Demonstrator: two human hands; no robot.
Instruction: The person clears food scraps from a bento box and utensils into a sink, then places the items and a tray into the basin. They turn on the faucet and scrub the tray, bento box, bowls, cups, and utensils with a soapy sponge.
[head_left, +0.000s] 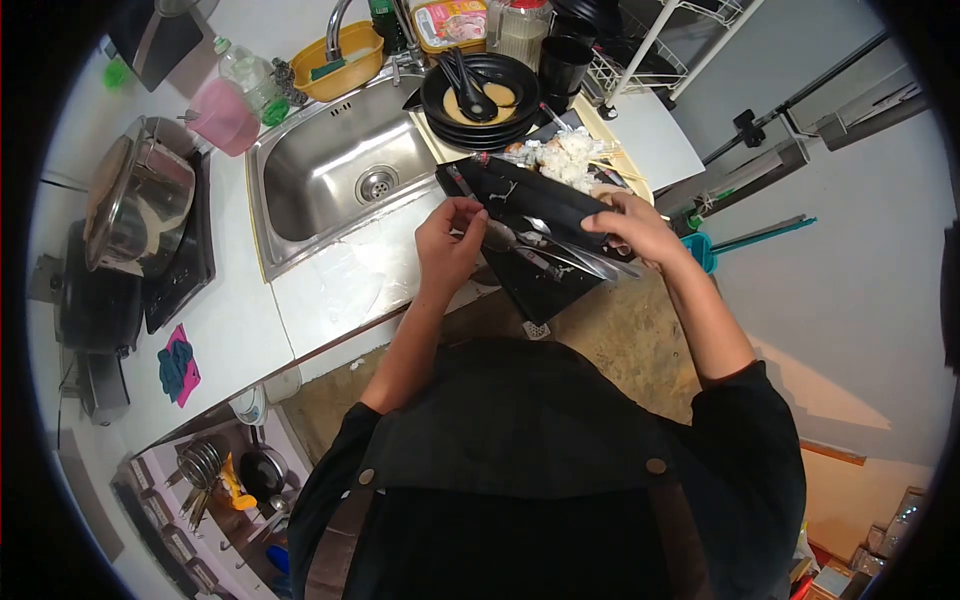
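Observation:
My right hand (628, 224) grips the right end of a long black tray (530, 190), which is tilted and has white food scraps on it. At the tray's lower left side, my left hand (453, 238) has its thumb and fingers pinched together; what lies between them is too small to make out. Several metal utensils (585, 262) show just below the tray, over another black flat surface (540, 290) with bits of food on it. Behind the tray sits a heap of white rice scraps (568, 158). Beyond that, black spoons (470, 95) rest on stacked black plates (478, 133).
A steel sink (300, 210) is set in the white counter (230, 310). A yellow basin (340, 65), pink cup (222, 115) and clear bottle (245, 75) stand around it. At left is a large pot (140, 200) on a stove; a wire rack (660, 60) stands at right.

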